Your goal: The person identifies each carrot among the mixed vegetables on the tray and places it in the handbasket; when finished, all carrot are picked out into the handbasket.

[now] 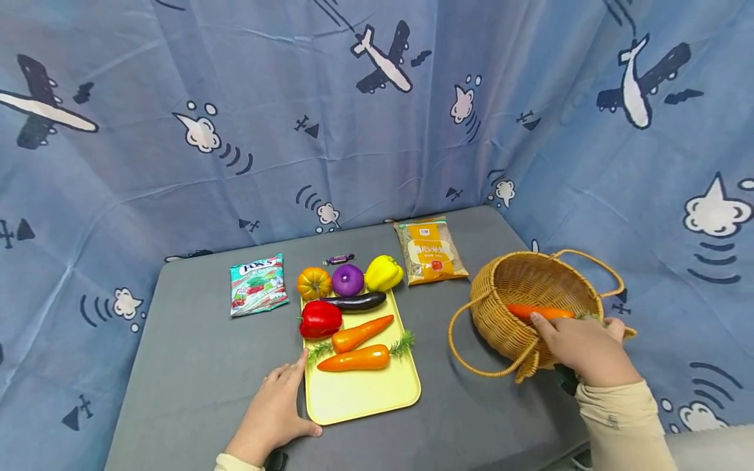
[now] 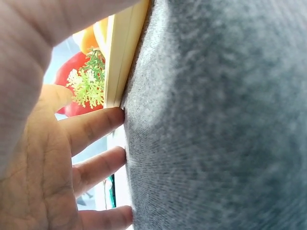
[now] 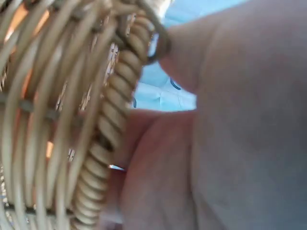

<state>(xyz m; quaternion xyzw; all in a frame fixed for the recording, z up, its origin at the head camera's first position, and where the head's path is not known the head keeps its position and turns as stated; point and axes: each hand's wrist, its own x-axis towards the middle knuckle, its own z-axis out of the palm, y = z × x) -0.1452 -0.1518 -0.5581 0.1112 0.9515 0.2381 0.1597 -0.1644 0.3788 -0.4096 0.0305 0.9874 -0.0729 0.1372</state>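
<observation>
The left hand, thumb and fingers spread wide and holding nothing, rests against the left side of a yellow tray on the grey counter. Two carrots lie on the tray, near a red bell pepper and an eggplant. The right hand reaches over the wicker basket's rim, touching another carrot inside; whether it grips it, I cannot tell.

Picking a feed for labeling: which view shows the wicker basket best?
Head: the wicker basket shows its mouth, woven side and handles, though the right hand covers part of the rim. Right wrist: only a close-up of weave and rim. Left wrist: none of it.
</observation>
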